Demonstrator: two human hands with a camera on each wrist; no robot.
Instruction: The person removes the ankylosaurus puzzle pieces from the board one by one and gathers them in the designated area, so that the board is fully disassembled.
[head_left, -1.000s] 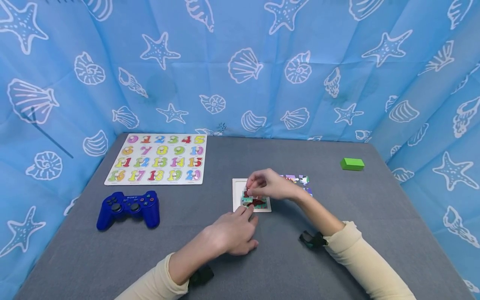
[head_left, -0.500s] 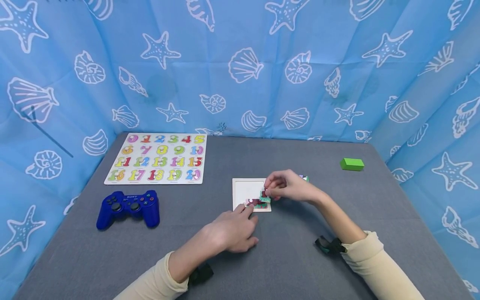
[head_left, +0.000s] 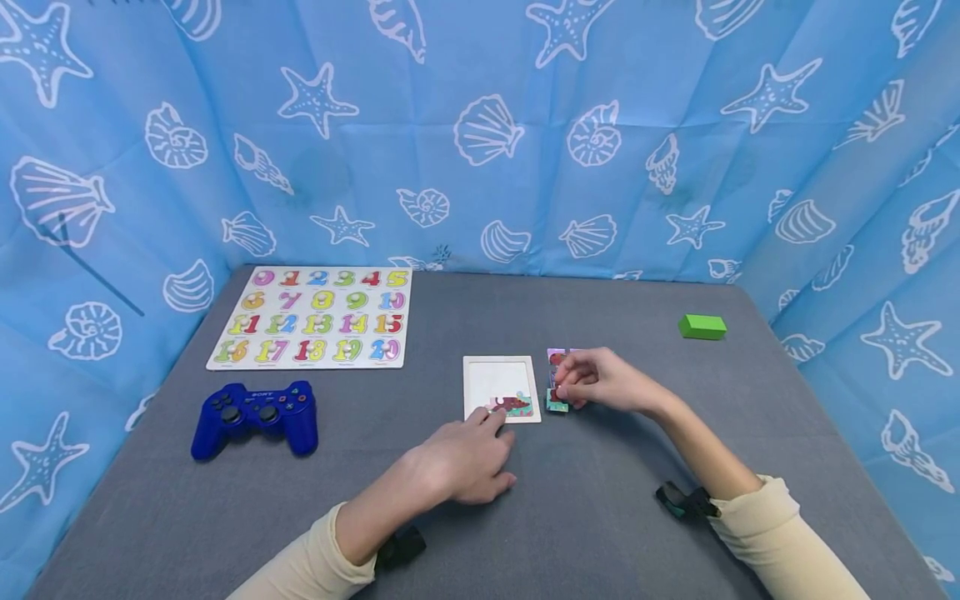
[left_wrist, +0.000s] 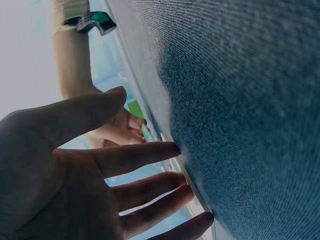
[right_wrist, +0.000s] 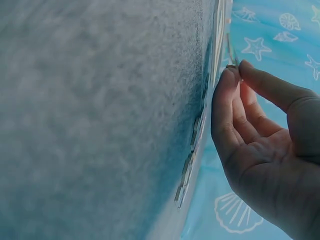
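Observation:
A small white puzzle frame (head_left: 498, 371) lies at the middle of the table, with dark red and teal jigsaw pieces (head_left: 514, 406) fitted along its lower right. My left hand (head_left: 467, 460) rests with extended fingers at the frame's near left edge; the left wrist view shows those fingertips (left_wrist: 172, 149) against it. Just right of the frame, my right hand (head_left: 603, 382) pinches a teal and dark red jigsaw piece (head_left: 557, 405) between thumb and fingertips. In the right wrist view that piece (right_wrist: 232, 50) is seen edge-on. Purple loose pieces (head_left: 556, 357) lie behind the right hand, partly hidden by it.
A number puzzle board (head_left: 311, 318) lies at the back left. In front of it sits a blue game controller (head_left: 255, 418). A green block (head_left: 702, 327) is at the back right. Blue curtains (head_left: 495, 192) with shell prints enclose the table (head_left: 600, 533).
My right hand has lifted the pinched jigsaw piece out of the frame and moved it right, past the frame's edge. More of the frame's white base shows. The left hand stays put.

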